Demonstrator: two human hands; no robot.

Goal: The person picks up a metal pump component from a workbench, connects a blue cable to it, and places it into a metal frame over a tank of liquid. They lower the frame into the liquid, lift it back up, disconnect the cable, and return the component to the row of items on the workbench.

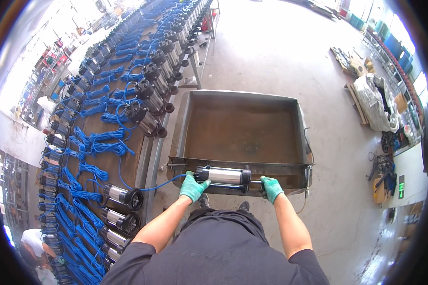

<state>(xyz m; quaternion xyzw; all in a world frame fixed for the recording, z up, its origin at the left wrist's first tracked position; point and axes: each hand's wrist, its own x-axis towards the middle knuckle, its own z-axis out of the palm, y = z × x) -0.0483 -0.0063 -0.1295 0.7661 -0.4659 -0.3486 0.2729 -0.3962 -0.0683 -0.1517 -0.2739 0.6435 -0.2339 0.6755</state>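
A submersible pump [224, 176] with a silver barrel and black ends lies sideways over the near side of a metal tank [183, 128]. My left hand [193, 186], in a green glove, grips the pump's black left end. A blue cable [159, 185] runs from that end to the bench on the left. At the pump's right end, my right hand [271, 189], also gloved in green, is closed around a short dark rod or fitting that meets the pump's black end. Its exact kind is hidden by the fingers.
A long bench [110, 164] on the left bears rows of similar pumps [147, 118] and coiled blue cables [110, 142]. A thin hose [307, 190] hangs at the tank's right side. Another person [35, 247] bends at the lower left. A white sack [378, 102] stands on the right.
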